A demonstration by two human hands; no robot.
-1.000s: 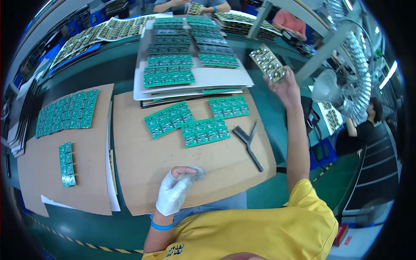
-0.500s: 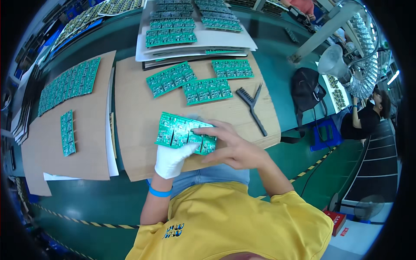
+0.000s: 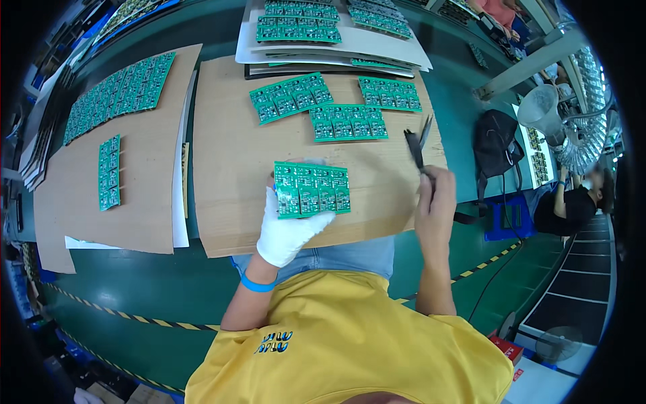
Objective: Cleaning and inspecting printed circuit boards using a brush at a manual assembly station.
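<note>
In my white-gloved left hand is a green circuit board panel, gripped by its lower left part and held above the cardboard. My bare right hand has its fingers closed round the handle of a black brush at the cardboard's right side. Close beside the brush head lie pointed tweezers. Beyond the held panel, three more rest on the cardboard: one at the left, a middle panel and a right-hand panel.
The cardboard sheet lies on a green bench. Stacked white sheets with boards stand at the back. To the left, another cardboard carries a row of panels and a single panel. A black bag sits at the right.
My right hand has left the circuit board panel, moved right and taken hold of the brush. My left hand still holds the panel, now more level. The whole view has shifted slightly.
</note>
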